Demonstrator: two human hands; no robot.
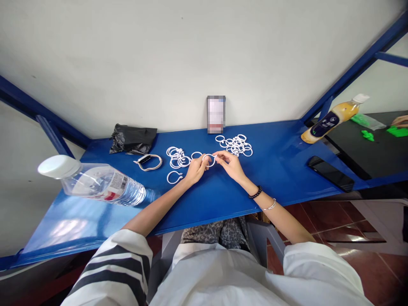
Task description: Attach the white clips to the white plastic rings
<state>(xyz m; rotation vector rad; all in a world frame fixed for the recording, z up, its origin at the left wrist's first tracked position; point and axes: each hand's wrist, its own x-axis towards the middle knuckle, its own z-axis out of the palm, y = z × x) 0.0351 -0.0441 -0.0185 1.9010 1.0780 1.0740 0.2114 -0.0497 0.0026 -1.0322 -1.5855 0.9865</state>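
Between my two hands, over the middle of the blue table, is a white plastic ring [209, 165]. My left hand [198, 168] is closed on its left side. At the ring's right edge, the fingers of my right hand [230, 164] pinch it near its small clasp. Several similar white rings lie in a loose pile [177, 158] left of my left hand, and one open ring [174, 177] lies nearer to me. Behind my right hand is another pile of white rings [237, 145], overlapping each other.
A water bottle [105, 182] stands at the left, near a watch [149, 162] and a black plastic bag [134, 139]. A phone [216, 114] leans on the wall. At right are a juice bottle [333, 119], a dark phone [330, 173], and another person's hand [400, 121] by green pieces.
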